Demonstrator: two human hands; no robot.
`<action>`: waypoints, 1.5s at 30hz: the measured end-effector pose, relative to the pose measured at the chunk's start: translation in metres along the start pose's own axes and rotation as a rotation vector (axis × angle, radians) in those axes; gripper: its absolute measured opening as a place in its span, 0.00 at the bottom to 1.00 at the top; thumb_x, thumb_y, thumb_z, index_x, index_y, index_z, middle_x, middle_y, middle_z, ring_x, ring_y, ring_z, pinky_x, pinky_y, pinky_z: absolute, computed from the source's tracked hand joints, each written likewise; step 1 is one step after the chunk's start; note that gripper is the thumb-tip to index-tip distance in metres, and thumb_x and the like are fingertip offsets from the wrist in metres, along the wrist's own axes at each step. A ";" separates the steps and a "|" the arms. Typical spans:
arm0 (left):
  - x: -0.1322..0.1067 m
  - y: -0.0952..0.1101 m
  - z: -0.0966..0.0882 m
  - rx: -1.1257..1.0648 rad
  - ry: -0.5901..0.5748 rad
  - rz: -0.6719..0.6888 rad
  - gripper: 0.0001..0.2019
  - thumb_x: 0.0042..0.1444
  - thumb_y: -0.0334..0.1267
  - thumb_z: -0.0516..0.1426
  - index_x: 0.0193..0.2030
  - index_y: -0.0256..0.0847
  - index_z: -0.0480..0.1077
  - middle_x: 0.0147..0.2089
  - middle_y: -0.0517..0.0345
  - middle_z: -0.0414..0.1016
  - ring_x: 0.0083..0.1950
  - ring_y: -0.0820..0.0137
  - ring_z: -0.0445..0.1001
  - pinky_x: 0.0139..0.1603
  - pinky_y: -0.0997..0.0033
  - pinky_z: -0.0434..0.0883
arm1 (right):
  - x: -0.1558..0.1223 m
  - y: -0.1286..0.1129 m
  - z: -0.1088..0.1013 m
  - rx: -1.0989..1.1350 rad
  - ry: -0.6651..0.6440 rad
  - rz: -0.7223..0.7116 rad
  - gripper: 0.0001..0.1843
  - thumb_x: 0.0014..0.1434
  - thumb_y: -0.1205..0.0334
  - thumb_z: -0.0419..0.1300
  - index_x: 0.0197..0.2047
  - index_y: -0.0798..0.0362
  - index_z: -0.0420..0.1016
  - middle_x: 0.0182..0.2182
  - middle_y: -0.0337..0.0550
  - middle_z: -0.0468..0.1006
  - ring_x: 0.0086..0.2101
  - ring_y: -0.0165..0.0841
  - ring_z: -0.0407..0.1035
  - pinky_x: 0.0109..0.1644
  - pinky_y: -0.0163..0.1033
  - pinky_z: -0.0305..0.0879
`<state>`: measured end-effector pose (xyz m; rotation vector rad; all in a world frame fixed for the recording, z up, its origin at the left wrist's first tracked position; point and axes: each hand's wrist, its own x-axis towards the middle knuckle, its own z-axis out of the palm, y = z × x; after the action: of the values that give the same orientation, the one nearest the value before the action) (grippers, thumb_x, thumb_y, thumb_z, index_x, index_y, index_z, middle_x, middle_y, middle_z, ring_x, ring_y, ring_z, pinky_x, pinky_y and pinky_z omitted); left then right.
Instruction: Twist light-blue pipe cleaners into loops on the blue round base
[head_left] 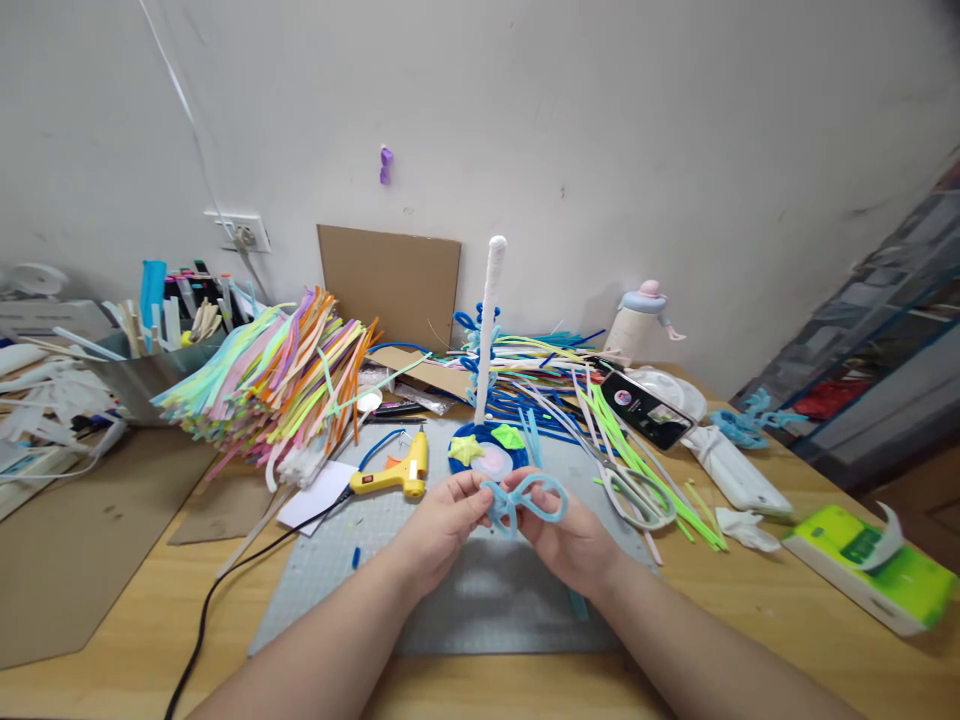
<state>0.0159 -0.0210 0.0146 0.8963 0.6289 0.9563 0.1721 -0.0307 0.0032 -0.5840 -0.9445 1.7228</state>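
Between my two hands is a light blue pipe cleaner (553, 503) bent into loops, held above the grey cutting mat (330, 600). My left hand (448, 520) pinches its left side with thumb and fingers. My right hand (566, 545) grips it from the right, below the large loop. Just beyond them stands a round dark blue base (459, 462) bearing a yellow star (466, 450), a green star (508, 437) and a pale pink oval (493, 463). A white wrapped stick (489, 330) rises upright from it, with curled blue pipe cleaners (469, 362) behind.
A yellow glue gun (397, 472) lies left, its black cord crossing the table. Scissors (637, 497), green pipe cleaners (675, 490), a phone (649, 408) and a tissue pack (874, 570) lie right. A thick pipe-cleaner bundle (277, 380) stands left, before cardboard (390, 285).
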 end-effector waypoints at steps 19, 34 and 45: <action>-0.001 -0.002 -0.002 0.097 -0.031 0.026 0.12 0.44 0.40 0.63 0.34 0.37 0.69 0.31 0.58 0.71 0.32 0.73 0.68 0.35 0.74 0.63 | -0.001 -0.007 0.007 -0.221 0.080 0.008 0.13 0.46 0.52 0.64 0.26 0.54 0.70 0.21 0.36 0.67 0.22 0.27 0.58 0.28 0.33 0.56; 0.003 -0.012 0.002 0.234 0.140 0.105 0.14 0.39 0.41 0.64 0.33 0.36 0.75 0.32 0.54 0.77 0.34 0.68 0.72 0.41 0.70 0.66 | 0.001 0.008 0.001 -0.665 0.241 -0.350 0.04 0.52 0.61 0.61 0.29 0.50 0.77 0.30 0.43 0.75 0.30 0.34 0.67 0.33 0.39 0.64; 0.006 -0.013 0.002 0.207 0.288 0.066 0.13 0.37 0.44 0.65 0.24 0.35 0.72 0.23 0.57 0.73 0.26 0.72 0.70 0.32 0.71 0.68 | 0.001 0.005 0.003 -0.619 0.270 -0.382 0.04 0.51 0.62 0.62 0.28 0.52 0.71 0.31 0.40 0.67 0.25 0.28 0.62 0.26 0.34 0.60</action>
<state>0.0256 -0.0205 0.0040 0.9747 0.9620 1.1044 0.1669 -0.0316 0.0009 -0.9375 -1.2982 0.9710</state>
